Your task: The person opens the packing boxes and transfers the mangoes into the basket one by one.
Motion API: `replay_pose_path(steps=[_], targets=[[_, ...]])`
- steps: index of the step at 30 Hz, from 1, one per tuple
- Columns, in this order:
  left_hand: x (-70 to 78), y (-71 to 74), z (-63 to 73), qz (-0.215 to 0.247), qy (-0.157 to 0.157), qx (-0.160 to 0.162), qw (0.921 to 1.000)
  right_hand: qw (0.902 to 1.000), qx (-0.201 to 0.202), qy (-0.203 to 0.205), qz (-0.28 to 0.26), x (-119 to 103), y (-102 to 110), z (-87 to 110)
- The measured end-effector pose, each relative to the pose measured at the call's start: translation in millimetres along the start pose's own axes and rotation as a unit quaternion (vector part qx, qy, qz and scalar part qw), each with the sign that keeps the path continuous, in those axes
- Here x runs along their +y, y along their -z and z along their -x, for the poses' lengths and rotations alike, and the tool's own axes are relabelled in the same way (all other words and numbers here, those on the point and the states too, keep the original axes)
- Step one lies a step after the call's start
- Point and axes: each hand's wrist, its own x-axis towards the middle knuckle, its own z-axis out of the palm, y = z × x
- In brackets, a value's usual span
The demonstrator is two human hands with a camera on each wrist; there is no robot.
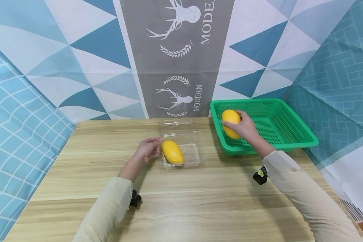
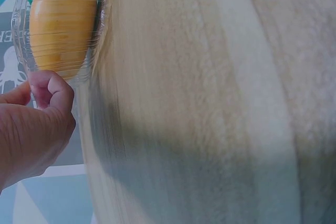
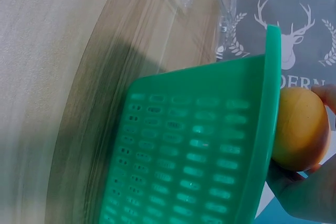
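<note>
In the head view a yellow mango [image 1: 231, 123] is gripped by my right hand [image 1: 245, 126], over the left part of a green plastic basket [image 1: 227, 149]. The right wrist view has this mango [image 3: 300, 128] just beyond the basket's rim [image 3: 269, 103]. A second yellow mango [image 1: 172, 152] lies in the left half of a clear plastic clamshell box [image 1: 191, 153], whose lid [image 1: 177, 126] is folded back toward the wall. My left hand [image 1: 148, 149] pinches the box's left edge; in the left wrist view its thumb and finger [image 2: 52, 90] meet at the clear wall.
Everything stands on a wooden table [image 1: 181, 201]. Behind it hangs a patterned cloth [image 1: 175, 67] with deer heads, and blue cloths [image 1: 18, 134] flank both sides. The basket stands at the back right, a short way from the box.
</note>
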Motion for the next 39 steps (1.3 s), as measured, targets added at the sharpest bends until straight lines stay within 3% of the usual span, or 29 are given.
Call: replay_pose_path(steps=[39], targets=[[1.4, -0.7, 1.3, -0.007, 0.000, 0.007, 0.9999, 0.9998, -0.002, -0.013, 0.016, 23.5, 3.7, -3.9]])
